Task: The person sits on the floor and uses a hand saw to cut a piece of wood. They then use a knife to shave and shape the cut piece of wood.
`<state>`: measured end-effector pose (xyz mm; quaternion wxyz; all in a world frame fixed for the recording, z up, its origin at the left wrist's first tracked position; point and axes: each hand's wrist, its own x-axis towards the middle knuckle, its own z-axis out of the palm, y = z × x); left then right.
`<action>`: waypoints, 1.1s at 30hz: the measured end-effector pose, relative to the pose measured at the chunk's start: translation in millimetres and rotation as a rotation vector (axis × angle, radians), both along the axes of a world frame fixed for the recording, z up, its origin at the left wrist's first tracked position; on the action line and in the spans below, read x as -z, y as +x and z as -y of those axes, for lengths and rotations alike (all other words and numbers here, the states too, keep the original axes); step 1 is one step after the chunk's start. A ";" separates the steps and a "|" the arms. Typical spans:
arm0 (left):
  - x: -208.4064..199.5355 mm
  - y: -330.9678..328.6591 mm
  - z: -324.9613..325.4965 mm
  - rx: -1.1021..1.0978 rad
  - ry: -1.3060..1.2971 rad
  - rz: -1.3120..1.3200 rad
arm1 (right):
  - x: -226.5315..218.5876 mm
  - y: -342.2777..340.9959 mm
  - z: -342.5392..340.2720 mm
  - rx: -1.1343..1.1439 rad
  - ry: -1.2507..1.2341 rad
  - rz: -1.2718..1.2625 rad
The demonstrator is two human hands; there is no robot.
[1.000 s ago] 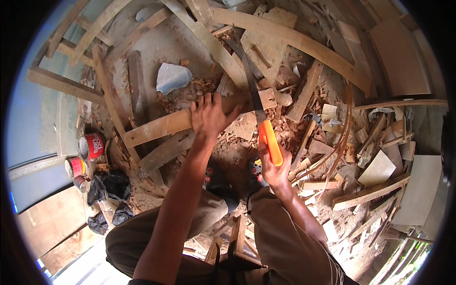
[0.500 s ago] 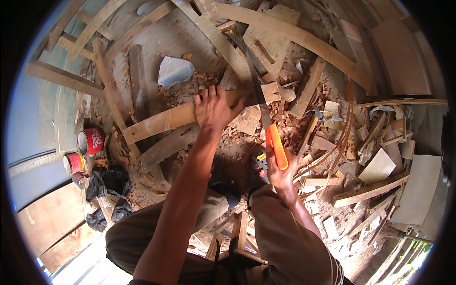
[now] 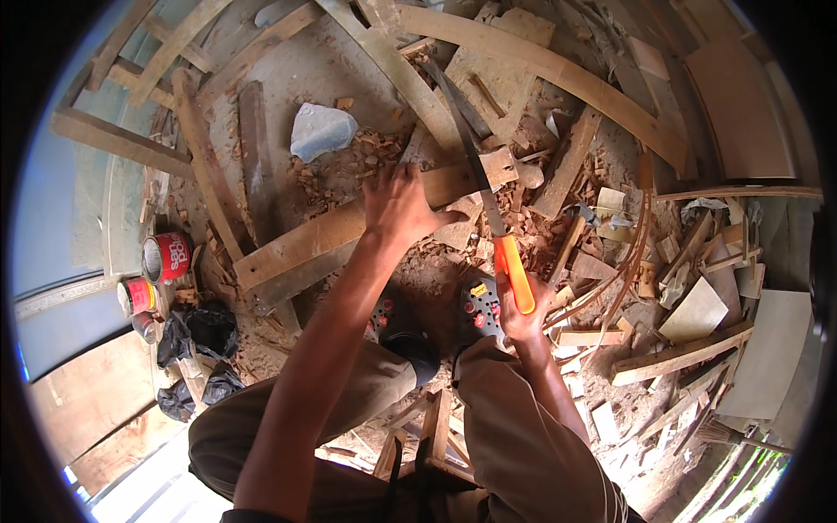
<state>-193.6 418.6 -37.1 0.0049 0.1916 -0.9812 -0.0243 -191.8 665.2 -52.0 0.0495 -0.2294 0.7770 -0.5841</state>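
Observation:
A wooden plank [image 3: 301, 240] lies slanted in front of me, its right end higher in the view. My left hand [image 3: 398, 205] grips it from above, fingers bent over the far edge and thumb stretched to the right. My right hand [image 3: 526, 305] is closed round the orange handle [image 3: 516, 275] of a handsaw. The saw's long dark blade [image 3: 475, 161] crosses the plank near its right end, where a short piece [image 3: 500, 167] sticks out beyond the blade. How deep the blade sits in the wood, I cannot tell.
A pale bluish block [image 3: 323, 131] lies beyond the plank among wood chips. On the right are a hammer [image 3: 567, 248] and many offcuts. Cans [image 3: 166, 258] and black plastic bags [image 3: 200, 336] stand at the left. Long boards [image 3: 540, 65] cross the far side.
My right hand and the saw have shifted slightly toward me and to the right. The plank's left end has dropped a little nearer to me. My left hand still grips the plank.

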 end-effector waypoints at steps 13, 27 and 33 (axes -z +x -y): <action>28.6 10.0 -10.7 -0.078 0.095 -0.040 | 12.0 -13.5 -20.9 -0.100 0.015 0.033; 23.7 7.1 -10.8 -0.108 0.087 0.039 | 14.5 23.9 -116.3 -0.160 0.132 -0.110; 18.2 0.1 -13.9 -0.159 0.159 0.126 | -8.0 -50.3 -4.5 -0.190 0.012 0.085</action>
